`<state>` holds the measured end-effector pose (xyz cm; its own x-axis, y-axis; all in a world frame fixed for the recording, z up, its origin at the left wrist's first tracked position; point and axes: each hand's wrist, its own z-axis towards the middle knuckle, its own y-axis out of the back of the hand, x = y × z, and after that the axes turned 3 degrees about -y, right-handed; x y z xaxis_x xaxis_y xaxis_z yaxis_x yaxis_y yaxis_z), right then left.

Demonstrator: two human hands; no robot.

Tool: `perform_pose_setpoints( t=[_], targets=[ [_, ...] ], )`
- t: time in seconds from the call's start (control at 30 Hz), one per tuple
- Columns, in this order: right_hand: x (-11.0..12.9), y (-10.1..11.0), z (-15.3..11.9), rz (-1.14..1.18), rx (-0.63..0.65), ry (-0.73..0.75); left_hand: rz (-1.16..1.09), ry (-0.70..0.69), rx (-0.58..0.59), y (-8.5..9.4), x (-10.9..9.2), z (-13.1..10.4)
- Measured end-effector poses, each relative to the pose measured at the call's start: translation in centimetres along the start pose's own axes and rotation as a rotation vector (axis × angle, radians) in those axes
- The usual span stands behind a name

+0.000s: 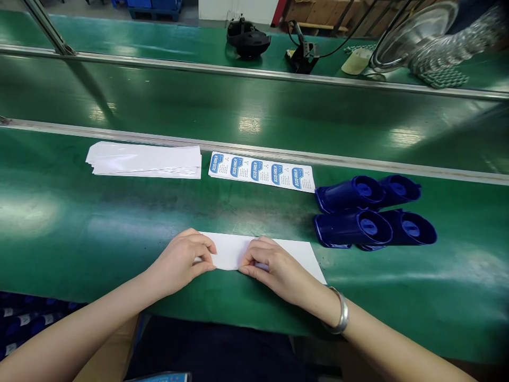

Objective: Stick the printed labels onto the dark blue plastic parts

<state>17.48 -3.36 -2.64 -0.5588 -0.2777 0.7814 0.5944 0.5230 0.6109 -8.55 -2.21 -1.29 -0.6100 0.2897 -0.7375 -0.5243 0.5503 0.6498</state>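
A white paper strip (300, 254) lies on the green table in front of me, its plain side up. My left hand (189, 254) pinches the near edge of the strip at its left end. A short way to the right, my right hand (270, 262) pinches the same edge, its fingers curled over the paper. Between the two hands that edge is slightly lifted. Farther back lies a sheet of blue-and-white printed labels (262, 171), and left of it a stack of blank white strips (147, 160).
Several dark blue plastic cups (353, 228) lie on their sides at the right. A metal rail (254, 149) runs behind the papers. On the far bench are a black visor-like object (248, 40), a black stand (303, 55) and a foil duct (457, 53).
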Motion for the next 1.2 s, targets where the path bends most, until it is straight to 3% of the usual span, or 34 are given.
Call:
perform_pose_setpoints(
  t=[0.2, 0.4, 0.53, 0.63, 0.8, 0.93, 1.2],
  targets=[
    [0.9, -0.4, -0.1, -0.134, 0.004, 0.007, 0.031, 0.008, -0.037, -0.4, -0.4, -0.4],
    [0.8, -0.4, 0.9, -0.222, -0.024, -0.052, 0.079, 0.062, -0.046, -0.6, -1.1, 0.6],
    [0.0, 0.2, 0.6, -0.188, -0.068, -0.059, 0.069, 0.021, -0.040, 0.0, 0.0, 0.4],
    [-0.5, 0.9, -0.6, -0.083, 0.001, -0.002, 0.044, -0.054, -0.011, 0.7, 1.2, -0.7],
    [-1.2, 1.5, -2.3, -0.117, 0.027, 0.079, 0.067, -0.113, -0.049, 1.3, 2.1, -2.0],
    [-1.4, 1.7, -1.5, -0.115, 0.050, 0.117, 0.094, -0.104, -0.061, 1.4, 2.0, -1.3],
    [-1.2, 2.6, -0.2, -0.083, 0.087, 0.044, 0.125, -0.081, -0.029, 2.0, 2.1, -1.0]
  ],
)
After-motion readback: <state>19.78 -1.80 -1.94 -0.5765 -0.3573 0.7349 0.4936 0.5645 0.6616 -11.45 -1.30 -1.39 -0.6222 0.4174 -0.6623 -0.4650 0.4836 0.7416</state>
